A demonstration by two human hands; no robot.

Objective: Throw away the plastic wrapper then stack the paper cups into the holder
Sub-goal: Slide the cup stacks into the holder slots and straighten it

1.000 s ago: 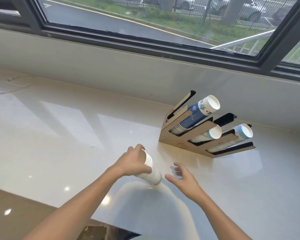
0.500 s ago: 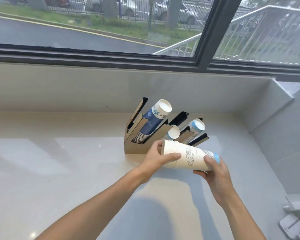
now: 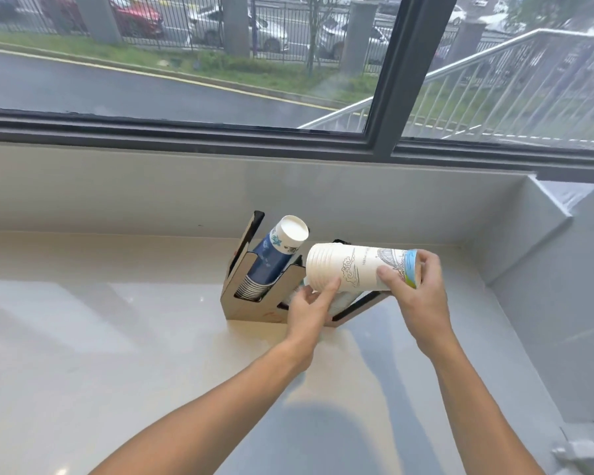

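Observation:
A stack of white paper cups (image 3: 354, 270) with line drawings lies sideways in the air, directly over the right slots of the cardboard cup holder (image 3: 251, 305). My right hand (image 3: 420, 296) grips its blue-rimmed end. My left hand (image 3: 311, 308) supports the wide open end from below with a finger along it. A stack of dark blue cups (image 3: 271, 258) leans in the holder's left slot. The cups in the other slots are mostly hidden behind my hands and the held stack. No plastic wrapper shows.
The holder stands on a pale glossy counter (image 3: 100, 354) against a low wall (image 3: 151, 186) under a large window. A grey side wall (image 3: 546, 269) closes the right corner. A small white fixture (image 3: 578, 449) sits at the lower right.
The cup stack has risen and moved toward the holder. My left hand has slid from gripping the open end to touching it from below. The camera has shifted closer and to the right.

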